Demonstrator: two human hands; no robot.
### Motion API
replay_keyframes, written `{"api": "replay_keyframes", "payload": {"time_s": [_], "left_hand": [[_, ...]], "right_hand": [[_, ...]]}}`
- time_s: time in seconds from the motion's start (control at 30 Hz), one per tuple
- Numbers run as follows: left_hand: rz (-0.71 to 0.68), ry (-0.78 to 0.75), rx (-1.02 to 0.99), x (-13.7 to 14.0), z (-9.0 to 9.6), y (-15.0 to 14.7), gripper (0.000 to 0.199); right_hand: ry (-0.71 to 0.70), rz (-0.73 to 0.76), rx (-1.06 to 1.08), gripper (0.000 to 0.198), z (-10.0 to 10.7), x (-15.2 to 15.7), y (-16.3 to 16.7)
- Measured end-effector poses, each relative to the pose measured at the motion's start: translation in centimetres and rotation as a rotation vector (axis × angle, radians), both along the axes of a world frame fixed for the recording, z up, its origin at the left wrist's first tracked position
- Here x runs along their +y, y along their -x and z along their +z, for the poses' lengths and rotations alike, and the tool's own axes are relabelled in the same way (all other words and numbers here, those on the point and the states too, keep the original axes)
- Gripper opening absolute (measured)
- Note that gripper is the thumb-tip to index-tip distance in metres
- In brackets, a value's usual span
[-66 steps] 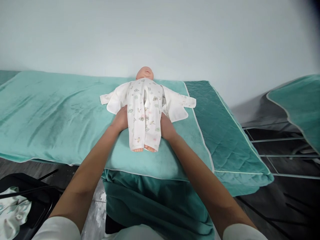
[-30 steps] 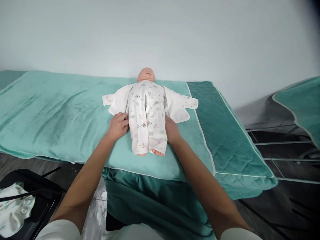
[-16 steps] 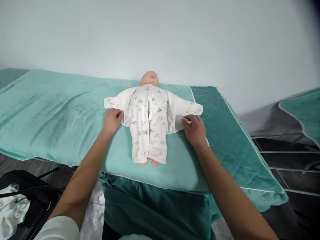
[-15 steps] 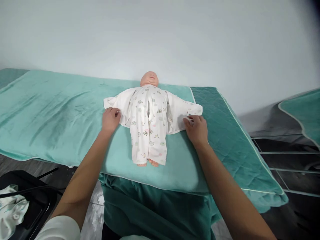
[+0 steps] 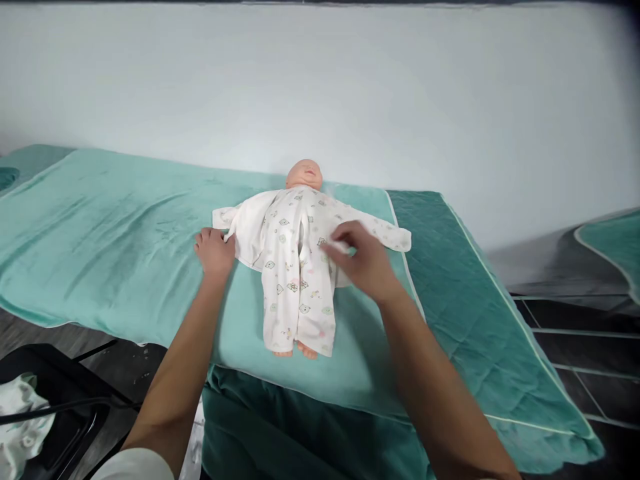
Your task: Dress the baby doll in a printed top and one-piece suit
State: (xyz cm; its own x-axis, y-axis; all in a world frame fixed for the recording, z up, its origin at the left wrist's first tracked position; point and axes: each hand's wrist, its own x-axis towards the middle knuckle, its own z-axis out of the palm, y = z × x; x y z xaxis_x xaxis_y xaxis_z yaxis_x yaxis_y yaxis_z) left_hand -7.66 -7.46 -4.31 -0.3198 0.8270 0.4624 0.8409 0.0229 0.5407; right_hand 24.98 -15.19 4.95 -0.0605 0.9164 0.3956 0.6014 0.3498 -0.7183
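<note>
A baby doll (image 5: 305, 175) lies on its back, head toward the wall and feet showing at the near end. Its body is covered by a white baby outfit (image 5: 283, 287) with small printed figures. An open white jacket (image 5: 249, 237) spreads out to both sides, sleeves stretched sideways. My left hand (image 5: 215, 252) pinches the jacket's edge below the left sleeve. My right hand (image 5: 367, 260) is closed and raised above the doll's right side, blurred a little, with white cloth of the jacket's right flap between its fingertips.
The doll rests on a light green velvet cover (image 5: 125, 233) over a bed, with a darker quilted cover (image 5: 450, 293) to the right. A black chair (image 5: 75, 393) holding patterned white cloth (image 5: 23, 420) stands at lower left. Behind is a white wall (image 5: 300, 87).
My right hand has moved left and inward, bringing the jacket's right flap up toward the doll's body. My left hand stays at the left edge. The view has tilted up slightly.
</note>
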Motion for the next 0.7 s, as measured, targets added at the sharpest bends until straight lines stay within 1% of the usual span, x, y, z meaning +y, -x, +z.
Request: {"api": "replay_keyframes", "payload": {"time_s": [0.03, 0.07, 0.1, 0.13, 0.17, 0.27, 0.33, 0.37, 0.4, 0.43, 0.47, 0.5, 0.57, 0.6, 0.63, 0.67, 0.7], "left_hand": [[-0.016, -0.002, -0.023, -0.1, 0.0, 0.2, 0.019], [-0.044, 0.003, -0.06, -0.2, 0.1, 0.3, 0.021], [-0.088, 0.012, -0.115, -0.3, 0.2, 0.4, 0.023], [-0.147, 0.021, -0.185, -0.4, 0.4, 0.5, 0.026], [-0.213, 0.023, -0.267, -0.6, 0.6, 0.3, 0.03], [-0.383, -0.017, -0.504, -1.1, 2.2, -1.1, 0.038], [-0.46, -0.053, -0.58, -2.0, 4.1, -3.1, 0.041], [-0.494, -0.068, -0.571, -2.6, 5.2, -4.3, 0.041], [-0.54, -0.081, -0.54, -3.3, 6.2, -5.7, 0.039], [-0.615, -0.073, -0.476, -4.0, 7.2, -7.1, 0.037], [-0.725, -0.075, -0.381, -4.8, 8.1, -8.4, 0.034], [-0.844, -0.055, -0.265, -5.4, 8.7, -9.5, 0.031], [-1.001, -0.062, -0.067, -6.3, 9.2, -11.0, 0.029], [-1.047, -0.063, -0.011, -6.3, 9.1, -11.3, 0.028], [-1.06, -0.069, 0.001, -6.1, 8.9, -11.3, 0.027], [-1.037, -0.076, -0.027, -5.6, 8.7, -11.1, 0.026], [-0.979, -0.086, -0.08, -4.9, 8.4, -10.8, 0.025]], "right_hand": [[0.095, 0.189, -0.102, 0.017, 0.9, -0.7, 1.0], [0.16, 0.297, -0.153, 0.016, 1.6, -1.3, 1.7], [0.213, 0.368, -0.163, 0.016, 2.1, -1.8, 2.0], [0.236, 0.393, -0.129, 0.017, 2.3, -2.0, 2.0], [0.231, 0.378, -0.055, 0.019, 2.2, -2.0, 1.7], [0.174, 0.228, 0.2, 0.026, 1.3, -0.4, 0.2], [0.137, 0.068, 0.277, 0.026, 0.6, 1.9, -0.4], [0.114, -0.019, 0.275, 0.025, 0.3, 3.2, -0.4], [0.087, -0.099, 0.247, 0.023, 0.2, 4.6, -0.3], [0.063, -0.165, 0.201, 0.022, 0.1, 6.1, 0.0], [0.05, -0.211, 0.141, 0.023, 0.2, 7.5, 0.3], [0.057, -0.238, 0.075, 0.024, 0.2, 8.8, 0.7], [0.12, -0.271, -0.048, 0.03, 0.4, 11.1, 1.6], [0.16, -0.285, -0.094, 0.032, 0.4, 12.0, 2.0], [0.188, -0.303, -0.127, 0.033, 0.3, 12.7, 2.2], [0.2, -0.321, -0.148, 0.032, 0.3, 13.1, 2.4], [0.196, -0.332, -0.157, 0.03, 0.2, 13.5, 2.5]]}}
